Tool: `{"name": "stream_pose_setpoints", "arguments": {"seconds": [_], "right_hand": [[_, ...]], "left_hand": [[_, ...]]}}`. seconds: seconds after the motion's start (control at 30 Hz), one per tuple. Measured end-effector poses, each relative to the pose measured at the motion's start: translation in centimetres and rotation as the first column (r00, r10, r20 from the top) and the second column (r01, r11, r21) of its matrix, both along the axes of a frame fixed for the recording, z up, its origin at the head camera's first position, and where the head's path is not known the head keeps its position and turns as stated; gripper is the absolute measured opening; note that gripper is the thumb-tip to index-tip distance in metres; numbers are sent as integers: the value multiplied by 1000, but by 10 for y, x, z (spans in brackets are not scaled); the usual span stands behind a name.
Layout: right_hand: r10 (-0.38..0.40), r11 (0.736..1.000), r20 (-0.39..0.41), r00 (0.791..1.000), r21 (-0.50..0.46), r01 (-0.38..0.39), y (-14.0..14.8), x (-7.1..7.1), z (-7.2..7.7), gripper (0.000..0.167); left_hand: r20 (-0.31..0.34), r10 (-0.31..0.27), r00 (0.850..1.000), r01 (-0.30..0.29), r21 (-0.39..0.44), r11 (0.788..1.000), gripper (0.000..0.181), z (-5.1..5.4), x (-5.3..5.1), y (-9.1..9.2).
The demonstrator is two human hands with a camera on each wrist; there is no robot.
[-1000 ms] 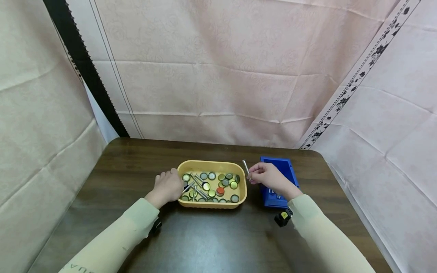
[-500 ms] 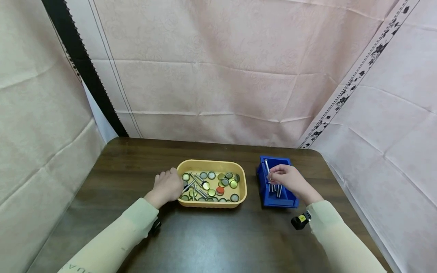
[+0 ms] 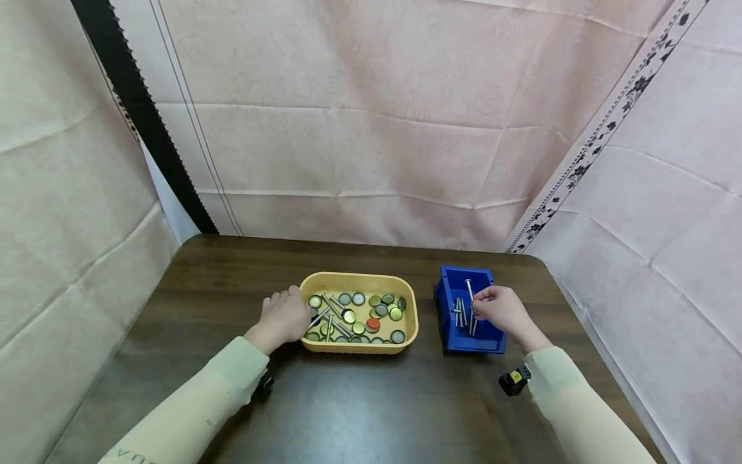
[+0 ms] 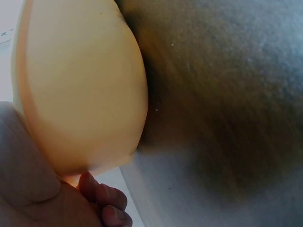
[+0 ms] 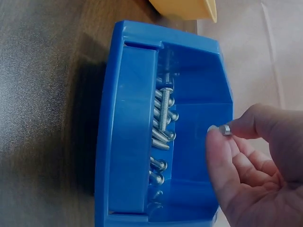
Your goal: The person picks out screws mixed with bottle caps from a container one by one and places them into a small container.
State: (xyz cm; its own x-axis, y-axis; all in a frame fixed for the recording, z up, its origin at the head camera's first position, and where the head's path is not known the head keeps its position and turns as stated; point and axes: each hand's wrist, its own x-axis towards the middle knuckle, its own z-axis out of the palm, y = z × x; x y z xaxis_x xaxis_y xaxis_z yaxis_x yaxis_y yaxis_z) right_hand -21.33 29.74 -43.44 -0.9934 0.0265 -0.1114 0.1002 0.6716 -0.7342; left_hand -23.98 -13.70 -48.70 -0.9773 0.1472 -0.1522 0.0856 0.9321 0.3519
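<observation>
The bolt [image 3: 469, 289] in use at this moment is between the fingers [image 5: 218, 153] of the right hand [image 3: 504, 311]; they are closed narrowly on its lower part. Its head points upward and the shaft leans a little. In the right wrist view, only one end of it shows at the fingertips. It is above the blue bin [image 3: 476, 345] and not yet released; how much space is below it, I cannot tell.

Under it, several other bolts [image 5: 164, 109] lie inside the bin, gathered near its front wall. I judge from this that the sorting is partly done: these ones are placed, and the one in the fingers is nearly placed.

Beside the bin, apart from it, stands the yellow tray [image 3: 359, 349]. In its left part some bolts [image 3: 341, 327] lie crossed among bottle caps [image 3: 397, 336], so probably these are left to be moved; their exact number is hard to count. The left hand [image 3: 281, 319] holds the left end of the tray, with its fingers curled at the edge. Both containers rest on the dark wooden tabletop [image 3: 371, 406].
</observation>
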Motion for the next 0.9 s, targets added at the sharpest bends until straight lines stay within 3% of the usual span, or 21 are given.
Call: {"name": "stream_pose_setpoints", "arguments": {"seconds": [0.5, 0.77, 0.9], "right_hand": [[-53, 991, 43, 998, 123, 47, 0, -2, -4, 18], [-51, 995, -7, 999, 80, 51, -3, -2, 2, 19], [-8, 1000, -25, 1000, 0, 8, -13, -7, 7, 25]], "left_hand": [[12, -8, 1000, 8, 4, 1000, 30, 0, -1, 0], [3, -5, 1000, 5, 1, 1000, 30, 1, 0, 0], [0, -4, 1000, 4, 1, 1000, 29, 2, 1, 0]]}}
